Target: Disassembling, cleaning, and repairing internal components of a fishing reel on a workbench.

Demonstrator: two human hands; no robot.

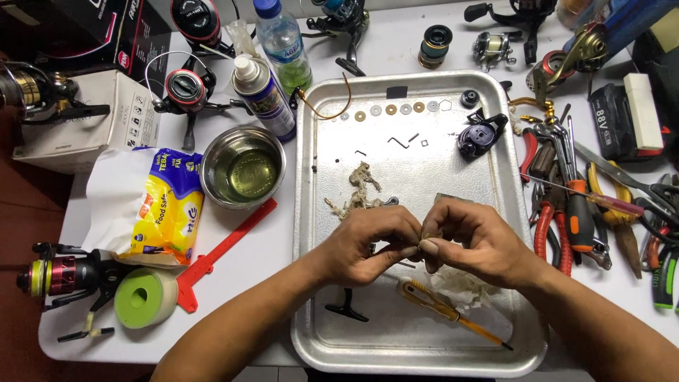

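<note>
Over the metal tray (495, 184) at the centre of the frame, your left hand (371, 247) and right hand (481, 244) meet fingertip to fingertip, both pinching one small part (426, 242) between them, just above the yellow-handled screwdriver (442, 309).

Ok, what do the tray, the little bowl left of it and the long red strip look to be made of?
Tray: looks like aluminium, dull brushed grey with scuffs and soft glare. Bowl: likely stainless steel, with a bright mirror-like rim and yellowish liquid inside. Red strip: probably plastic, flat uniform matte colour with no metallic shine, though painted metal cannot be ruled out.
</note>
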